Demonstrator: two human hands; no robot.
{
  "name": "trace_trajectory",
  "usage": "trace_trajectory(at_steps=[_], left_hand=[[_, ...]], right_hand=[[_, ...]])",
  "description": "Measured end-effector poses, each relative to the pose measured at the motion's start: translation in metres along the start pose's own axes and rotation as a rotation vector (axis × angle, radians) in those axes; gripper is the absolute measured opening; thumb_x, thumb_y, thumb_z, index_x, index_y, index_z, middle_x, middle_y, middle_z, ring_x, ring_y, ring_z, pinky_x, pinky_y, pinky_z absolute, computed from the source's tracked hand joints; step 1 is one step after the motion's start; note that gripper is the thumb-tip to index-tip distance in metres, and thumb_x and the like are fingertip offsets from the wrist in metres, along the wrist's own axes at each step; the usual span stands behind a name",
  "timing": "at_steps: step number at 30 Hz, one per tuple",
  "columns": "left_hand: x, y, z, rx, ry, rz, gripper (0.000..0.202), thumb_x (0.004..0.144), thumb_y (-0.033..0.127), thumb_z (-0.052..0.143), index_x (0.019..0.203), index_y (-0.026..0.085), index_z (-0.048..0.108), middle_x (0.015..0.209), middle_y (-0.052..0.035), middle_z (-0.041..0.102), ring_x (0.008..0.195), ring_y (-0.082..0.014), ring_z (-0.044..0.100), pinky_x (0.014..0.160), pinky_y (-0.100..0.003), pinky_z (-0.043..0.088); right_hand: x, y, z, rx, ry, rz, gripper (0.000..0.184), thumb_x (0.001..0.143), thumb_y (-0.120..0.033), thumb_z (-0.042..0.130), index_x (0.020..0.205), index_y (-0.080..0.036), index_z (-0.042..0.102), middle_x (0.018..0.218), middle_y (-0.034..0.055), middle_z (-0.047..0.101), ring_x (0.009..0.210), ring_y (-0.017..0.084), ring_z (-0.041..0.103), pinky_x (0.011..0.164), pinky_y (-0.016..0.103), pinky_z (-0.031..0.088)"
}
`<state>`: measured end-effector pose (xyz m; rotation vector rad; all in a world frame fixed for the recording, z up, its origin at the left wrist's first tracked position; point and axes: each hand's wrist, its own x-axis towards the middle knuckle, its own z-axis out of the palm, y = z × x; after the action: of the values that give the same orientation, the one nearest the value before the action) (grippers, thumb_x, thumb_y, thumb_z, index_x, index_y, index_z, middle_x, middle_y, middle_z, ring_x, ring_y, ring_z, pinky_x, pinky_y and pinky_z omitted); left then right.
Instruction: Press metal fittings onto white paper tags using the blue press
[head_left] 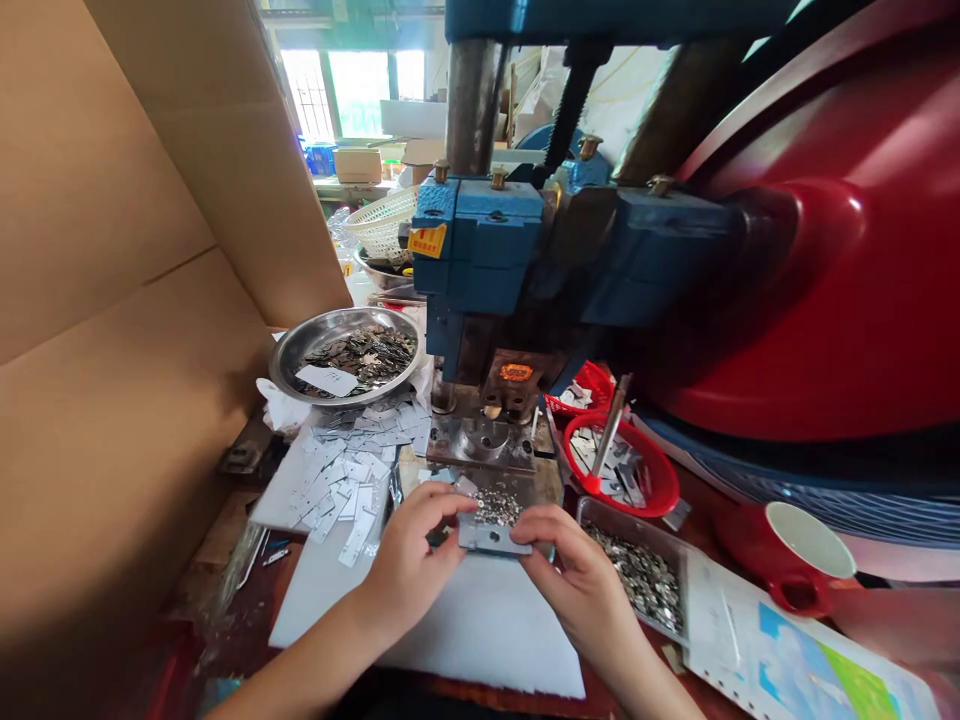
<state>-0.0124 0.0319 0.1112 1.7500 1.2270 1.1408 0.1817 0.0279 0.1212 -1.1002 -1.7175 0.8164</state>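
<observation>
A small flat metal plate (480,537) with a hole in it spans the gap between my hands, just in front of the press. My left hand (418,545) pinches its left end between thumb and fingers. At its right end, the fingertips of my right hand (566,560) close on it. Right behind the plate lies a heap of small shiny metal bits (499,506). The press die (484,440) stands beyond them, its upper block (517,375) raised above. Thin metal strips (352,490) are scattered to the left of my left hand.
A steel bowl (281,365) of dark metal parts sits back left. On the right are a red basket (671,490) of plates, a clear tray (684,600) of small parts and a red mug (772,560). Cardboard (135,300) walls the left; a large red wheel (840,300) fills the right.
</observation>
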Motion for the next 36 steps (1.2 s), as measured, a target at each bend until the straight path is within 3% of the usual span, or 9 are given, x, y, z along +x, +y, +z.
trace_trajectory(at_steps=[4, 8, 19, 27, 32, 36], left_hand=[[-0.004, -0.005, 0.004, 0.083, -0.039, 0.069, 0.013, 0.079, 0.014, 0.061, 0.089, 0.020, 0.065, 0.091, -0.0037, 0.060, 0.085, -0.0170, 0.059, 0.075, -0.028, 0.047], [-0.006, -0.008, 0.006, 0.093, -0.085, -0.010, 0.004, 0.080, 0.018, 0.061, 0.079, 0.019, 0.064, 0.082, -0.0030, 0.060, 0.076, -0.0162, 0.058, 0.067, -0.027, 0.045], [-0.009, -0.006, 0.011, 0.012, -0.209, -0.120, 0.018, 0.079, 0.022, 0.058, 0.061, 0.018, 0.056, 0.069, -0.0014, 0.054, 0.068, -0.0156, 0.051, 0.061, -0.025, 0.035], [-0.015, -0.014, 0.014, -0.322, -0.247, -0.448, 0.019, 0.077, 0.034, 0.059, 0.071, 0.016, 0.061, 0.071, 0.0002, 0.054, 0.072, -0.0161, 0.048, 0.068, -0.026, 0.035], [-0.018, -0.015, 0.012, -0.442, -0.240, -0.508, 0.019, 0.076, 0.034, 0.056, 0.070, 0.015, 0.059, 0.064, 0.0023, 0.049, 0.065, -0.0138, 0.043, 0.062, -0.026, 0.032], [-0.015, -0.013, 0.011, -0.426, -0.210, -0.516, 0.026, 0.076, 0.038, 0.055, 0.062, 0.016, 0.054, 0.058, 0.0034, 0.044, 0.060, -0.0130, 0.040, 0.057, -0.025, 0.028]], right_hand=[[-0.001, 0.000, 0.005, 0.036, -0.068, 0.235, 0.011, 0.081, -0.030, 0.058, 0.082, -0.022, 0.066, 0.079, 0.0015, 0.065, 0.075, 0.016, 0.060, 0.070, 0.025, 0.047], [-0.005, 0.004, 0.014, 0.128, -0.099, 0.392, 0.019, 0.080, -0.038, 0.058, 0.083, -0.020, 0.065, 0.078, 0.0022, 0.065, 0.075, 0.017, 0.059, 0.070, 0.026, 0.046], [-0.010, 0.009, 0.027, 0.361, -0.091, 0.559, 0.032, 0.073, -0.050, 0.065, 0.075, -0.018, 0.061, 0.064, -0.0007, 0.056, 0.064, 0.015, 0.050, 0.063, 0.027, 0.040], [-0.015, 0.007, 0.030, 0.669, -0.015, 0.739, 0.034, 0.071, -0.049, 0.069, 0.077, -0.017, 0.059, 0.062, -0.0001, 0.060, 0.060, 0.013, 0.052, 0.064, 0.027, 0.041], [-0.013, 0.003, 0.030, 0.792, 0.020, 0.850, 0.037, 0.065, -0.049, 0.075, 0.073, -0.017, 0.057, 0.066, 0.0023, 0.064, 0.062, 0.013, 0.057, 0.066, 0.028, 0.044], [-0.012, 0.003, 0.031, 0.800, 0.012, 0.854, 0.037, 0.066, -0.048, 0.075, 0.076, -0.017, 0.058, 0.066, 0.0023, 0.064, 0.062, 0.013, 0.058, 0.066, 0.027, 0.045]])
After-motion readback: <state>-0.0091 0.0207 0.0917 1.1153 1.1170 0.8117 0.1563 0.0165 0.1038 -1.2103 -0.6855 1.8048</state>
